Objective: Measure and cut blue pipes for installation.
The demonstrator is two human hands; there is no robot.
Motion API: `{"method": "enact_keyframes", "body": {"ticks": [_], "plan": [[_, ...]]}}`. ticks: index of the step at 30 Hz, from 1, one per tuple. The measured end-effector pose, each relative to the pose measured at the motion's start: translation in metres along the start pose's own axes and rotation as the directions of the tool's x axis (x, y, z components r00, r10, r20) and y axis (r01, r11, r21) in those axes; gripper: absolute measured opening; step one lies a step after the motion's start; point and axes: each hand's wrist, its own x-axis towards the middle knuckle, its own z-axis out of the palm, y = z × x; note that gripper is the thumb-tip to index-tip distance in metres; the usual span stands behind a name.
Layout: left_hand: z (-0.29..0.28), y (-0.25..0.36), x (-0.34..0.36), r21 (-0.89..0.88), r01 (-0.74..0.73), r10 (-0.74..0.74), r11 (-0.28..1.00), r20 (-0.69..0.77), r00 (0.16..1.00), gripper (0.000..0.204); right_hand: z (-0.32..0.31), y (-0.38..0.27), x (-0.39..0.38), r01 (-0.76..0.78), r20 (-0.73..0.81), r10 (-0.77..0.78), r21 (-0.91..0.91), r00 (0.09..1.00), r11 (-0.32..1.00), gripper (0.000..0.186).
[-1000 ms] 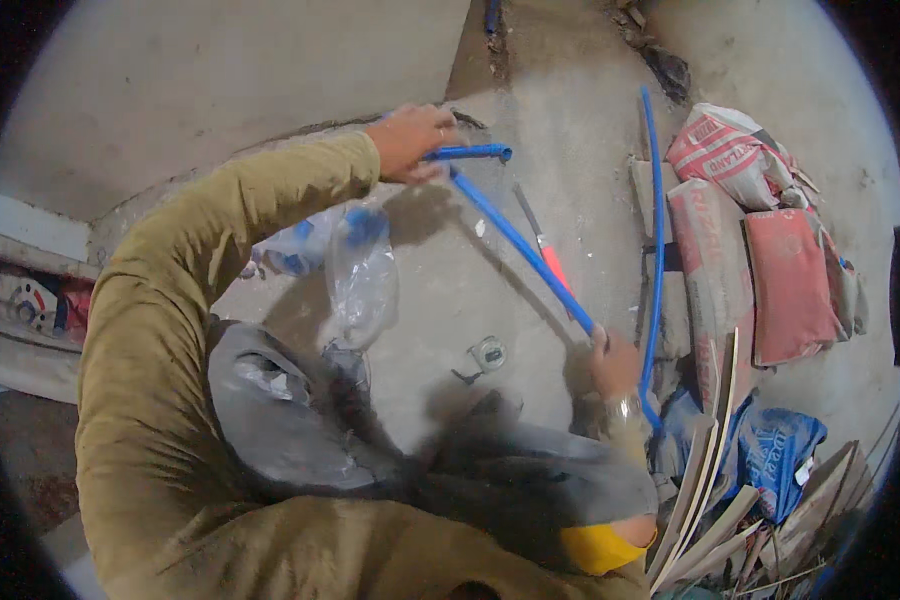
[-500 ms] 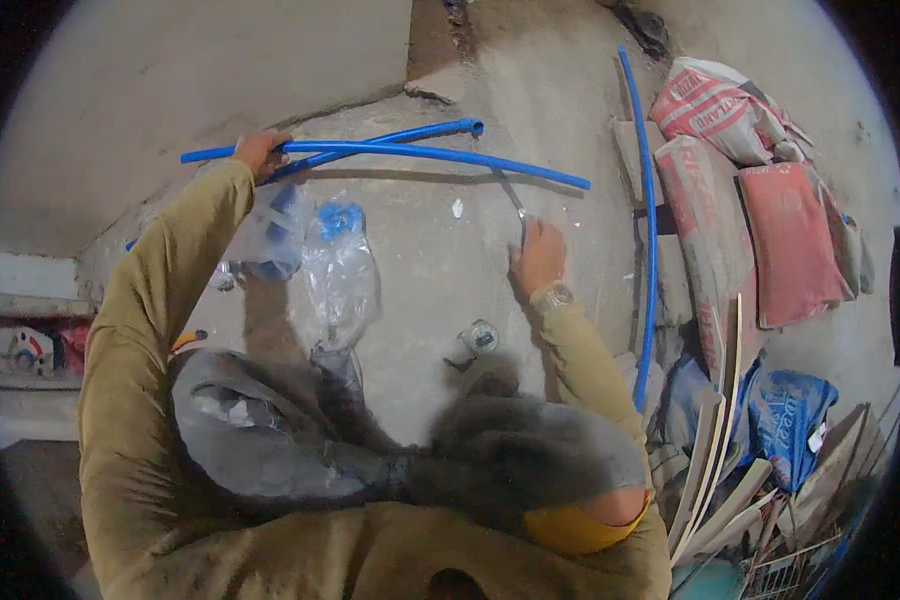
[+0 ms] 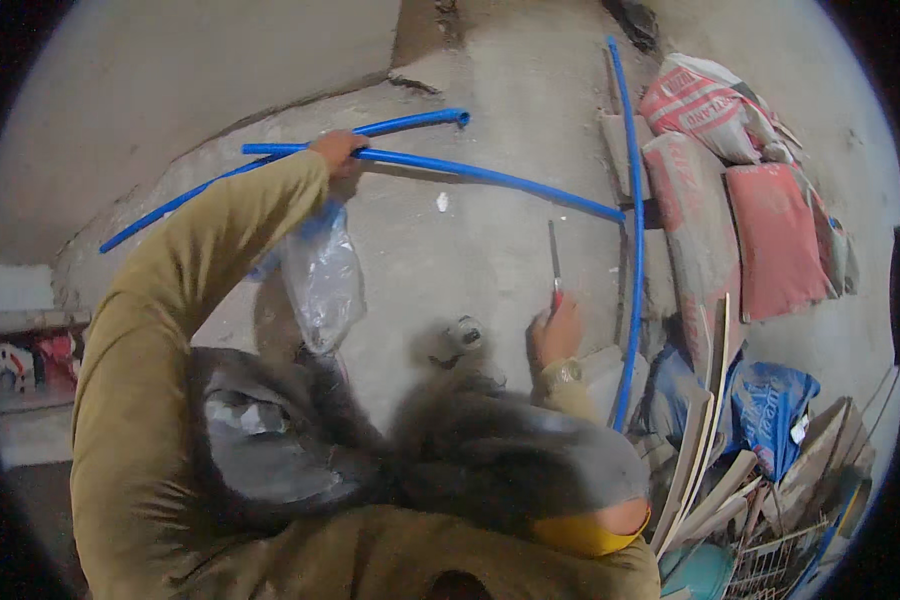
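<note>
My left hand (image 3: 337,150) is closed around a blue plastic pipe (image 3: 500,177), whose far right end reaches a long blue pipe (image 3: 635,180) at the right. Beneath the held pipe lies another blue pipe (image 3: 185,198), crossing it near my left hand, with a wider open end at its right. My right hand (image 3: 558,332) grips a thin-bladed hand tool (image 3: 556,255) with a reddish handle, its blade pointing away from me. Whether it is a knife or a small saw, I cannot tell. The blade is apart from the pipes.
A clear plastic bag (image 3: 322,285) with something blue lies below my left hand. A small round object (image 3: 464,333) sits near my legs. Cement sacks (image 3: 695,205), wooden strips (image 3: 698,440) and a blue bag (image 3: 773,410) crowd the right side; a wall (image 3: 200,70) rises at upper left.
My left hand has moved right with the held pipe, whose right end now reaches the long pipe. My right hand has drawn nearer me, taking the blade away from the held pipe.
</note>
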Motion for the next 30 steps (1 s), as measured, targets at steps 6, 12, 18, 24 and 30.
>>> {"method": "enact_keyframes", "body": {"ticks": [6,12,18,24,30], "plan": [[0.005,0.034,-0.012,0.183,0.027,-0.006,0.983,-0.112,0.994,0.026,0.047,-0.061,-0.056,0.663,0.194,-0.679,0.15,0.708,0.733,0.045],[0.066,0.13,-0.081,-0.435,0.034,0.069,0.9,0.217,0.974,0.038,0.028,-0.073,-0.018,0.324,0.322,-0.588,0.595,0.742,0.735,0.059],[0.045,0.204,-0.121,-0.754,0.623,0.187,-0.21,0.594,0.782,0.04,-0.027,-0.147,0.0,0.004,0.29,-0.459,0.842,0.84,0.54,0.076],[0.022,0.195,-0.122,-0.807,0.576,0.044,-0.13,0.575,0.817,0.035,-0.034,-0.154,0.008,-0.436,0.582,-0.465,0.812,0.668,0.389,0.082],[0.02,0.19,-0.122,-0.847,0.498,-0.027,-0.184,0.511,0.859,0.029,-0.043,-0.167,-0.009,0.001,0.301,-0.407,0.803,0.862,0.596,0.073]]}}
